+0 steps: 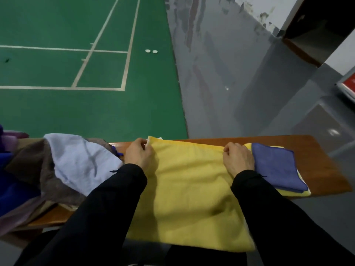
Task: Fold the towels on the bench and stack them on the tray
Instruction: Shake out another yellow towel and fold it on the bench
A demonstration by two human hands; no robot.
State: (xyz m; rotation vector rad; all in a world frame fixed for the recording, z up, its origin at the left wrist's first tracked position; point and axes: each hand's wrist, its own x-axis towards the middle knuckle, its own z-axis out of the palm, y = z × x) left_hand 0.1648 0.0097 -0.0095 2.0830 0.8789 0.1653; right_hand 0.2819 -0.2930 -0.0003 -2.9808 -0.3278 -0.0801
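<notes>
A large yellow towel [189,191] lies spread across the wooden bench [318,166] and hangs over its near edge. My left hand [139,153] pinches the towel's far left corner. My right hand [238,158] pinches its far edge near the right side. To the right a folded blue towel [276,167] rests on a folded yellow one [288,192]; whether a tray lies under them I cannot tell. A loose heap of towels sits on the left: light blue [80,162], brown [38,166] and dark blue [11,191].
Beyond the bench lies a green court floor [76,73] with white lines and two small white discs [151,51]. A grey floor and a wall run to the right. The bench's right end [330,181] is bare wood.
</notes>
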